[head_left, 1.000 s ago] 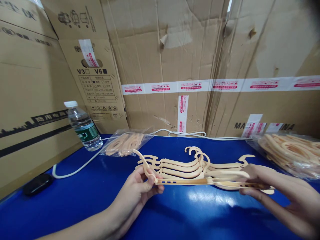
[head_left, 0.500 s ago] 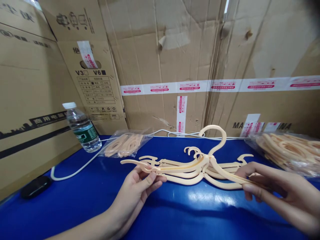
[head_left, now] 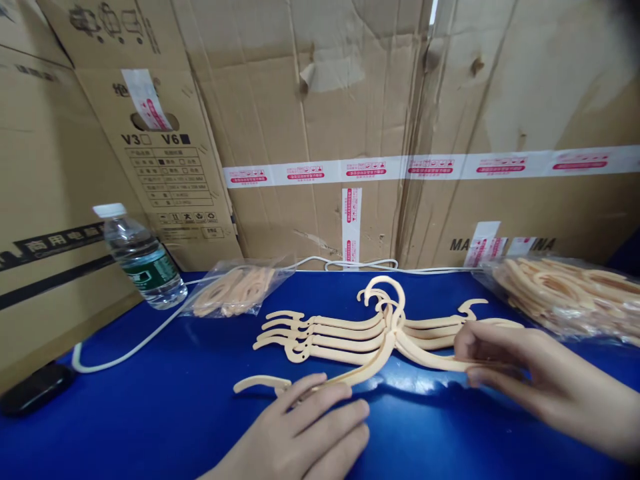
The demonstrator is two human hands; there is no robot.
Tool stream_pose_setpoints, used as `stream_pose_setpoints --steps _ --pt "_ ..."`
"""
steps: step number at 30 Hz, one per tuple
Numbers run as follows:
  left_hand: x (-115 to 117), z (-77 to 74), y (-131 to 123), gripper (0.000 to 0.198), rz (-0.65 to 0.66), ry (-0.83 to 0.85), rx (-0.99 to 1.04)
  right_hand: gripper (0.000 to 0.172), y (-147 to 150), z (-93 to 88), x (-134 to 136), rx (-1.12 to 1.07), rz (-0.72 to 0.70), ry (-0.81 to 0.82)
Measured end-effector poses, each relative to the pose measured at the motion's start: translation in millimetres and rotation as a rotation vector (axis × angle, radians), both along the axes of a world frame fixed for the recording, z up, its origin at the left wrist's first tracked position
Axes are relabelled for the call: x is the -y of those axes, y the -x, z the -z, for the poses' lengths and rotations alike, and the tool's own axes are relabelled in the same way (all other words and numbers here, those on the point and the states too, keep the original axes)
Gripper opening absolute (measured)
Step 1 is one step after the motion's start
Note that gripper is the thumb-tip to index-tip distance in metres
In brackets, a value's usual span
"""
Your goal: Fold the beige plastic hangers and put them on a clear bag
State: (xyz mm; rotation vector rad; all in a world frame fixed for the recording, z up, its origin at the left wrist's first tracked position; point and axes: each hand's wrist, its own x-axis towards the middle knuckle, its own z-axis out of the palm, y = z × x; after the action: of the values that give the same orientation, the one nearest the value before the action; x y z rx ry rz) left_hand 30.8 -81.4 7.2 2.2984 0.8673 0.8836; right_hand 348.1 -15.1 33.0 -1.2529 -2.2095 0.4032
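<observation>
A cream plastic folding clothes hanger (head_left: 367,369) lies low over the table's front part, its hook (head_left: 395,283) pointing away from me. My left hand (head_left: 315,427) rests palm down over its left arm, fingers stretched out and touching it; the thumb is hidden. The right arm of this hanger is pinched between thumb and fingers of my right hand (head_left: 515,380). Just behind lie several matching hangers (head_left: 345,328), overlapping in a row with hooks bunched together. Their right ends are partly covered by my right hand.
A clear bag of hanger parts (head_left: 235,291) lies at the back left, and a fuller bag (head_left: 565,293) at the right. A water bottle (head_left: 145,260), a white cable (head_left: 125,360) and a black object (head_left: 37,389) are at left. Cardboard (head_left: 310,220) borders the blue table (head_left: 150,420).
The hanger has come down and nearer to me, its hook tipping lower. My left hand has turned from pinching the left arm to lying palm down on it. My right hand still pinches.
</observation>
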Motion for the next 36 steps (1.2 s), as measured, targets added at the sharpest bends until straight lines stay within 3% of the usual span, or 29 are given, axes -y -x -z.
stream_pose_setpoints --steps 2,5,7,11,16,19,23,26,31,36 --pt "-7.9 6.4 8.7 0.053 0.069 0.017 -0.129 0.010 -0.8 1.3 0.7 0.072 -0.055 0.047" --pt "-13.9 20.3 15.8 0.057 0.076 -0.024 -0.105 0.006 -3.3 2.4 0.5 0.183 -0.081 0.007" --pt "-14.1 26.4 15.9 0.053 0.012 -0.004 -0.054 0.009 -4.5 3.2 -0.7 0.245 -0.086 -0.021" --pt "-16.8 27.5 14.5 0.055 0.028 0.062 -0.073 0.016 -3.4 5.3 -3.3 0.326 -0.114 0.008" --pt "-19.4 29.0 13.9 0.058 0.020 -0.064 -0.116 0.019 0.8 6.7 -3.0 0.321 -0.122 -0.012" --pt "-14.8 25.1 12.0 0.055 -0.010 -0.163 -0.169 0.017 2.2 5.8 -2.4 0.338 -0.124 -0.020" --pt "-12.4 7.7 10.1 0.059 0.007 -0.278 -0.356 0.016 5.5 5.8 0.3 0.382 -0.114 -0.077" --pt "-15.9 -0.5 9.9 0.063 0.016 -0.377 -0.361 0.017 10.2 11.7 4.8 0.405 -0.103 -0.131" --pt "-25.0 10.9 14.2 0.077 0.004 -0.297 -0.370 0.043 18.8 32.0 9.2 0.460 -0.041 -0.263" --pt "-31.7 16.7 17.8 0.073 -0.085 -0.166 -0.613 0.060 22.6 39.0 2.8 0.556 -0.013 -0.101"
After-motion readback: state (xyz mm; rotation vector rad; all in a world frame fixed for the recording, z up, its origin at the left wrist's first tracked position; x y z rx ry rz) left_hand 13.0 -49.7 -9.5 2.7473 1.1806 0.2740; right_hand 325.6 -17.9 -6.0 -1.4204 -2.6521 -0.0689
